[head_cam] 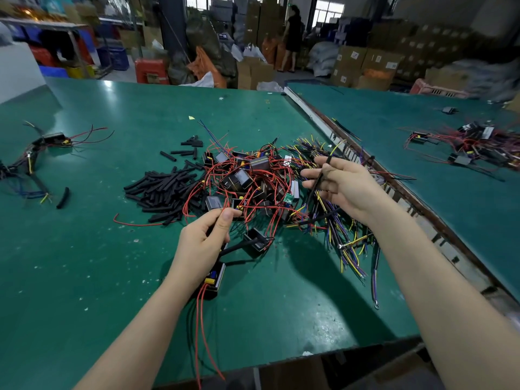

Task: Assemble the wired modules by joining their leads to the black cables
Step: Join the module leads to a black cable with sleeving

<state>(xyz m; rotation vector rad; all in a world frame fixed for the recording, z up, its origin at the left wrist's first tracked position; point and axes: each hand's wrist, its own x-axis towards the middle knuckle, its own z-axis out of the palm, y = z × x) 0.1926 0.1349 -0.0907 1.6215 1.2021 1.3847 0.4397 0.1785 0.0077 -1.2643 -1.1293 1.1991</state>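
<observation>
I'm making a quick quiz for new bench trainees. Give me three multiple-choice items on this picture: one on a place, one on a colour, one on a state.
1. Where does the heap of loose black tubing pieces lie relative to the pile of modules?
A. to its left
B. to its right
C. on the far table

2. What colour are the leads trailing from the module below the left hand?
A. blue
B. red
C. white

3. What is the right hand doing?
A. resting flat on the table
B. hanging idle
C. holding a black cable raised above the pile

Answers: 1 A, the tubing sits left of the modules on the green table. 2 B, red wires run toward the table's near edge. 3 C, its fingers pinch the cable.
</observation>
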